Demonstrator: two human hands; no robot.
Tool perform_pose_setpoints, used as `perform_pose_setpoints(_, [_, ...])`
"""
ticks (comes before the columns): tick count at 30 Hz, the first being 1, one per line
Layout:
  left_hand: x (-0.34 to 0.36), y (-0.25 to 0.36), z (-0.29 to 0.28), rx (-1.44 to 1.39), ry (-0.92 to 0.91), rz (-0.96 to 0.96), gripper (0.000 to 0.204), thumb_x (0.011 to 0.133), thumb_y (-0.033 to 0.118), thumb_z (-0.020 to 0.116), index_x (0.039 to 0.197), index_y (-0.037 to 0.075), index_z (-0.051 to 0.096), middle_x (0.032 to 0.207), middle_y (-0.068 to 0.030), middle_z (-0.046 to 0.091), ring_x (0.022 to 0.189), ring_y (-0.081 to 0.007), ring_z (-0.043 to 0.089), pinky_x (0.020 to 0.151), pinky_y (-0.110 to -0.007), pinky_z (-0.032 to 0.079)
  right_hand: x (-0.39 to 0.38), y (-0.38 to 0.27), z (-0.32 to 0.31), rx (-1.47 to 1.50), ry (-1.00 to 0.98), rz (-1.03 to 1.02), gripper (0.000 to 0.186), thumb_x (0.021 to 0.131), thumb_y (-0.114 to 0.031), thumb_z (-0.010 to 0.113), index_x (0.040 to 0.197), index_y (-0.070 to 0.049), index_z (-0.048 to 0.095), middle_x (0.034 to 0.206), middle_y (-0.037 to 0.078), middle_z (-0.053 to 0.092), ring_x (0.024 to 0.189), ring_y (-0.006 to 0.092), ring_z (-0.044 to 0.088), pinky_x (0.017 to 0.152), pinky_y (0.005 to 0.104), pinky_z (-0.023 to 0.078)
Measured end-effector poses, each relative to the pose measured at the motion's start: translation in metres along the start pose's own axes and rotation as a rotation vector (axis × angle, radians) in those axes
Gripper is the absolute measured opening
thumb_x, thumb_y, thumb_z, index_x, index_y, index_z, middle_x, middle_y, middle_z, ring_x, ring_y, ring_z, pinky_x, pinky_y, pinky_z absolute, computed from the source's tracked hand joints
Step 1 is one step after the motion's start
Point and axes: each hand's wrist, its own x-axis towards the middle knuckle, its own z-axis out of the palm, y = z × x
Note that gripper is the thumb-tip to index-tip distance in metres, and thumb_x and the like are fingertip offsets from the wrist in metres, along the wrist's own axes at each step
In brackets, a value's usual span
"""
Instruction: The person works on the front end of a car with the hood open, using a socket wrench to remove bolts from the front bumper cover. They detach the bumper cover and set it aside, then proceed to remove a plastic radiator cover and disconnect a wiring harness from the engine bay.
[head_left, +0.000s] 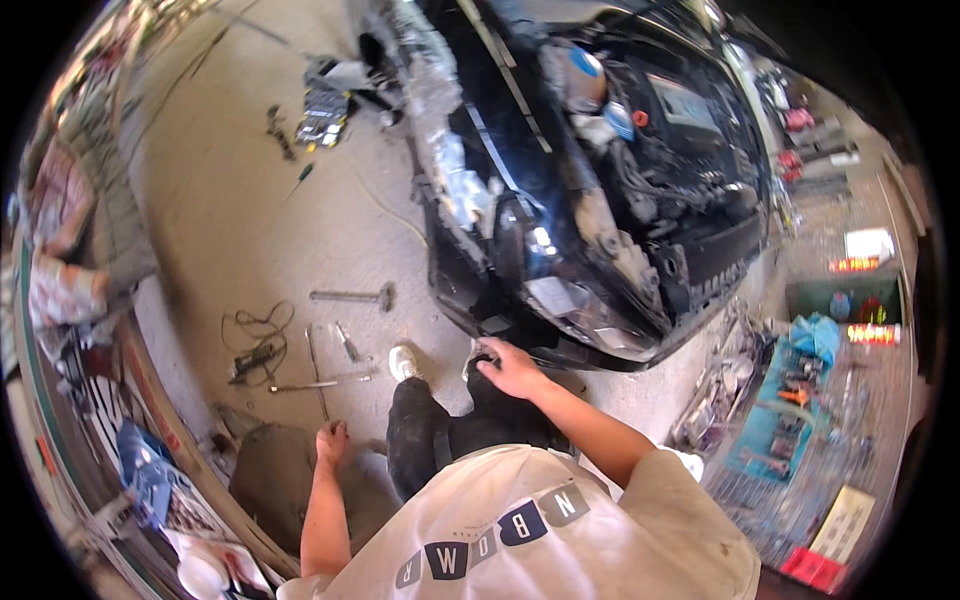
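Observation:
My left hand (331, 438) hangs low at the lower left, fingers curled. A long thin metal bar (318, 375) reaches to it; I cannot tell whether it is held. My right hand (510, 370) is open over my right leg (480, 410), just below the front bumper (470, 310) of a black car. Around the left hand on the concrete floor (220, 180) lie a crossing metal bar (340, 380), a small silver tool (347, 342), a power tool with a cord (252, 362) and a hammer-like tool (350, 296).
The car's engine bay (680, 160) is open. A workbench (850, 390) with a blue tool tray (770, 430) runs along the right. Shelving with rags (65, 220) lines the left. A black-and-yellow tool case (325, 120) and screwdriver (300, 180) lie beyond.

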Motion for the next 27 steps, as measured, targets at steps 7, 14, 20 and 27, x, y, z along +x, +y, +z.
perform_pose_setpoints(7, [0.014,0.219,0.059,-0.141,-0.146,0.210,0.040,0.099,0.032,0.056,0.119,-0.003,0.064,0.104,-0.0142,0.070,0.090,-0.0239,0.069,0.076,-0.035,0.054,-0.072,-0.005,-0.143,0.055,0.584,-0.131,0.034,0.088,-0.006,0.065,0.121,-0.001,0.062,0.113,0.017,0.066,0.103,0.0288,0.066,0.090,0.0355,0.051])
perform_pose_setpoints(14, [-0.019,0.370,0.195,-0.681,-0.166,0.159,0.063,0.103,0.049,0.045,0.141,-0.002,0.045,0.136,-0.0186,0.055,0.126,-0.0282,0.054,0.103,-0.040,0.044,-0.063,0.066,-0.242,-0.061,0.786,-0.168,0.034,0.084,-0.008,0.068,0.117,-0.002,0.063,0.115,0.017,0.063,0.106,0.0350,0.061,0.091,0.0385,0.049])
perform_pose_setpoints(20, [-0.025,0.426,0.242,-0.991,-0.107,0.026,0.087,0.097,0.066,0.037,0.147,-0.005,0.034,0.150,-0.0187,0.042,0.138,-0.0304,0.041,0.113,-0.042,0.033,-0.011,0.111,-0.290,-0.197,0.744,-0.223,0.047,0.081,-0.022,0.074,0.123,-0.006,0.061,0.129,0.019,0.057,0.117,0.0385,0.055,0.099,0.0437,0.046])
perform_pose_setpoints(27, [-0.021,0.448,0.264,-1.187,-0.060,-0.134,0.070,0.096,0.066,0.038,0.124,0.005,0.059,0.119,-0.0107,0.065,0.106,-0.0296,0.061,0.097,-0.043,0.049,0.041,0.140,-0.304,0.015,0.377,-0.080,0.072,0.084,-0.046,0.072,0.135,0.000,0.052,0.135,0.027,0.053,0.124,0.0418,0.052,0.105,0.0444,0.043])
